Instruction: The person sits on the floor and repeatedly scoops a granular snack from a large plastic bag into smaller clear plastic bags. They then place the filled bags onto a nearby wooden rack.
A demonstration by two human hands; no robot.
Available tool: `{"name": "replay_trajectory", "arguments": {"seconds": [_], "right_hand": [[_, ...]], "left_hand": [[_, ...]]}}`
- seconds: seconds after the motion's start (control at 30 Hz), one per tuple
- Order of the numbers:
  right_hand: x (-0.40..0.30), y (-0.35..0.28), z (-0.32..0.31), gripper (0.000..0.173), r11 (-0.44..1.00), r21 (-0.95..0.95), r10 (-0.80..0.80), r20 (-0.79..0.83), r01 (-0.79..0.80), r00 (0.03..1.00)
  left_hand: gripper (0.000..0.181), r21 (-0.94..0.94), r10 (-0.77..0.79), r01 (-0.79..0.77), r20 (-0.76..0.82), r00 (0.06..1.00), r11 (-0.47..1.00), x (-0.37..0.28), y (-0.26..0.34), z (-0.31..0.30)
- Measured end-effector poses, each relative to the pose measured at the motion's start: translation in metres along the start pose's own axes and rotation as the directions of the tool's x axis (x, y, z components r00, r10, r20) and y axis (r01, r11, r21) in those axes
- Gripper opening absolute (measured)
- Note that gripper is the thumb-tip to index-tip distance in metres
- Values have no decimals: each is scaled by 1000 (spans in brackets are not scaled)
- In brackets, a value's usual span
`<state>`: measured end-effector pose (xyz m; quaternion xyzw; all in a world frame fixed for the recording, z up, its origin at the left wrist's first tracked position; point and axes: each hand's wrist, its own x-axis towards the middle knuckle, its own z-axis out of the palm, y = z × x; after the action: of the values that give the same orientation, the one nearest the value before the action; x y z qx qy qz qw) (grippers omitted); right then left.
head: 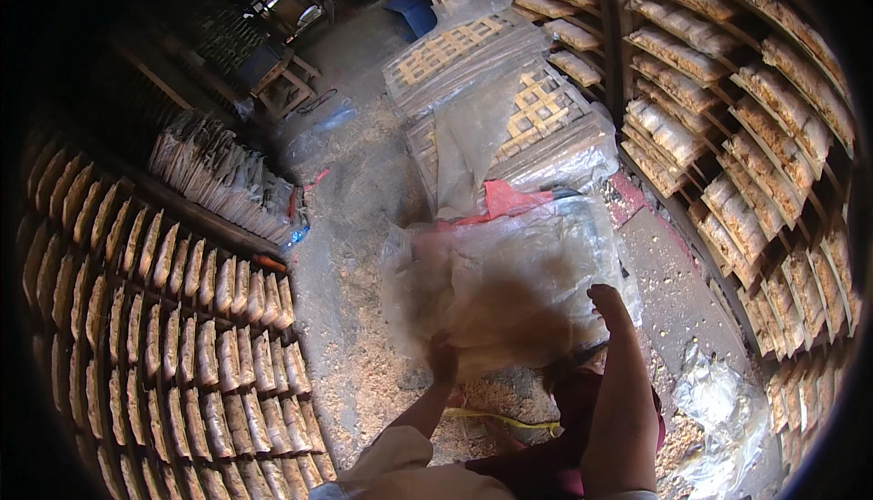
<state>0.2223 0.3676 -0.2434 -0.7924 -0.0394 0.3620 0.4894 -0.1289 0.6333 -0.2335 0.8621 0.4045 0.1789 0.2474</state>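
Note:
A cloudy, translucent plastic sheet [505,268] lies wrinkled before me, with a dark shadow across its middle. My left hand [443,358] grips its near edge, left of centre. Close to the sheet's right side is my right hand [605,303], its fingers curled; whether plastic is pinched between them is not clear. What the sheet covers is mostly hidden. Red plastic [508,201] shows at its far edge. Beyond it stand stacked woven bamboo trays [539,115], partly draped with clear plastic.
Racks of pale, grainy slabs, apparently tempeh, line the left [225,357] and right [682,57]. A pile of thin sheets [218,173] stands at left. Crumpled clear plastic [716,404] lies at lower right. Crumbs litter the floor [348,363]. A small wooden stand [283,87] is farther back.

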Motion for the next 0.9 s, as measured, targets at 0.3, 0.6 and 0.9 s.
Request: {"name": "replay_trajectory", "arguments": {"seconds": [0.3,0.6,0.9], "right_hand": [[-32,-34,-36,43,991,70,115,-40,-112,993],[-35,-43,-42,42,985,151,85,-7,-83,996],[-40,-59,-65,39,978,204,-5,-135,33,991]], "left_hand": [[28,-58,-444,449,81,892,891,58,-38,-10],[33,-504,-454,540,293,841,674,97,-50,20],[54,-351,148,-126,39,988,928,103,97,-22]]}}
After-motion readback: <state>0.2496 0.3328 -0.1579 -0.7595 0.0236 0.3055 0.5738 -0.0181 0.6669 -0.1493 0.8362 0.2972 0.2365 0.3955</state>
